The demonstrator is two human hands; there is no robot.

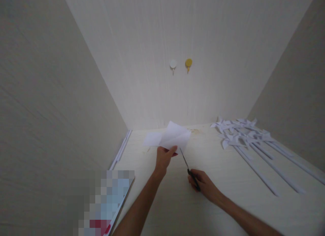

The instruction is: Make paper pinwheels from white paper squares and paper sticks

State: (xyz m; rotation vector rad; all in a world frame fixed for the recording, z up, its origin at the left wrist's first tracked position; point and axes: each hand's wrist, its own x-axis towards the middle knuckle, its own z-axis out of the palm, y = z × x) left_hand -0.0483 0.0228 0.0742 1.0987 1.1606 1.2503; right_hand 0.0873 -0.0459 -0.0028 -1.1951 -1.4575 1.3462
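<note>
Pale wood-grain desk [177, 209] boxed in by back wall [177, 43] and side panels L & R. On back wall, two small round hooks side by side: white hook [173, 64], yellow hook [188, 63]. At far R of desk, pile of white paper pinwheels [238, 134] w/ long white sticks [264, 171], heads toward back wall, sticks running down-right toward near edge, roughly parallel. At lower L, blurred-out flat item [106, 202] lying against L panel; thin white strips [121, 149] along same panel, near back corner. Mid-desk, held up off surface: white paper sheet [170, 137], folded or creased, long axis approx L-R, one corner pointing up toward back wall. Left hand [165, 158] pinching sheet's lower edge, thumb on top, fingers curled closed on paper. Right hand [205, 185] low over desk, closed round dark handles of scissors [189, 170]; scissors' long axis diagonal, tips pointing up-left at sheet's lower R edge, just beside L thumb. Blades thin, look near-closed; can't tell if biting paper or only touching. No containers in view. Small brownish stain [195, 130] on desk behind sheet. Nothing between hands and pinwheel pile.
</note>
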